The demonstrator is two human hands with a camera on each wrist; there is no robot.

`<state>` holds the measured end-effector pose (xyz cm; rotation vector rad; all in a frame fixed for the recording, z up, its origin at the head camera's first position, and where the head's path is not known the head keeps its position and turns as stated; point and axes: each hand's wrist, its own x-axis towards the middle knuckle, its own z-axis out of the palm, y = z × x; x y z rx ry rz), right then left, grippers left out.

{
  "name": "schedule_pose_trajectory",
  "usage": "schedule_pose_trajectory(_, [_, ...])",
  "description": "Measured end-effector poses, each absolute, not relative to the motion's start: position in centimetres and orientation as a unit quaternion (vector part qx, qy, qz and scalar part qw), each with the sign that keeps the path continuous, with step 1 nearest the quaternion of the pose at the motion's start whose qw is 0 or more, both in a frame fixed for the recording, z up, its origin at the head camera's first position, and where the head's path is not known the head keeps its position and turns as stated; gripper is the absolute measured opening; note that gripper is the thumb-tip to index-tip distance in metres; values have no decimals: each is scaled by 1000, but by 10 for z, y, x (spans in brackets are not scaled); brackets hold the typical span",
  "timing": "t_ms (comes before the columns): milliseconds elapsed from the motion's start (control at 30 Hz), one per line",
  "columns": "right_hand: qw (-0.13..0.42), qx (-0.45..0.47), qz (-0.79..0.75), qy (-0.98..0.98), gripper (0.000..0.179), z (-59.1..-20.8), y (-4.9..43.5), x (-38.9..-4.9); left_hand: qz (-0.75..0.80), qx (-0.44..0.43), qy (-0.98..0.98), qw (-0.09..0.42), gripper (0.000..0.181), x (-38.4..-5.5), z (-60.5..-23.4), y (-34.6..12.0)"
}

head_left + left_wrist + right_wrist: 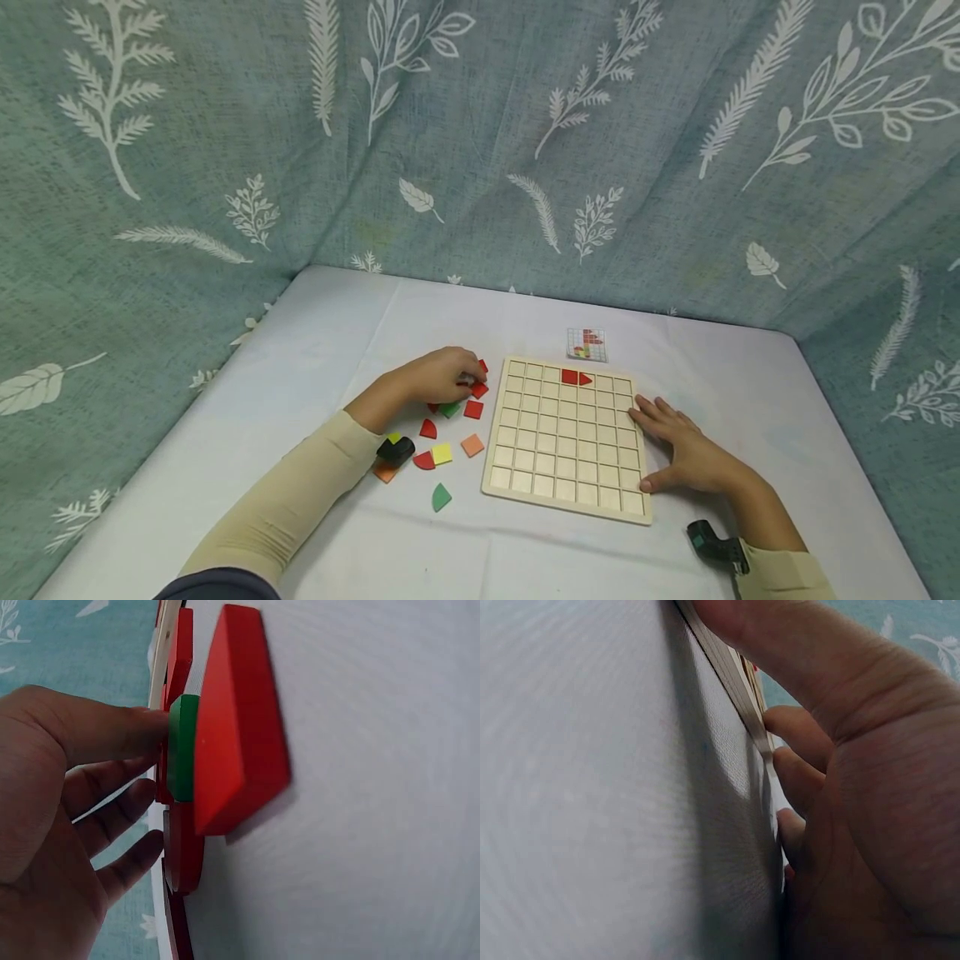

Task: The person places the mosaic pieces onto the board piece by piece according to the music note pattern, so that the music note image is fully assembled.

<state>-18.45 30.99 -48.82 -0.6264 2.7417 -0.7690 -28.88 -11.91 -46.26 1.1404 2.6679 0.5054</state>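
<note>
My left hand (442,373) reaches down among small red pieces left of a wooden grid board (566,442). A red square tile (478,390) lies by its fingertips; whether the thumb and fingers pinch a piece cannot be made out. In the left wrist view the thumb (112,731) is beside a green piece (184,750), with a larger red piece (240,727) nearer the camera. On the board's top row sit a red square (570,377) and a red triangle (586,380). My right hand (686,450), fingers spread, rests against the board's right edge.
A small printed pattern card (587,344) lies behind the board. Scattered to the left are a red square (473,410), an orange square (472,445), a yellow square (442,453), a green quarter-circle (441,497) and several other pieces. A leaf-patterned curtain (480,167) surrounds the white table.
</note>
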Motion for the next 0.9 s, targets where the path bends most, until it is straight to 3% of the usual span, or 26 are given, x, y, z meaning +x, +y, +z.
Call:
schedule_pose_trajectory(300, [111,-217,-266,933,118,-488,311,-184,166,374,905,116,29,-290,-462,-118])
schedule_pose_trajectory(900, [111,-221,-270,931,119,-488,311,-186,135,384,907,103,24,-294,-460,-111])
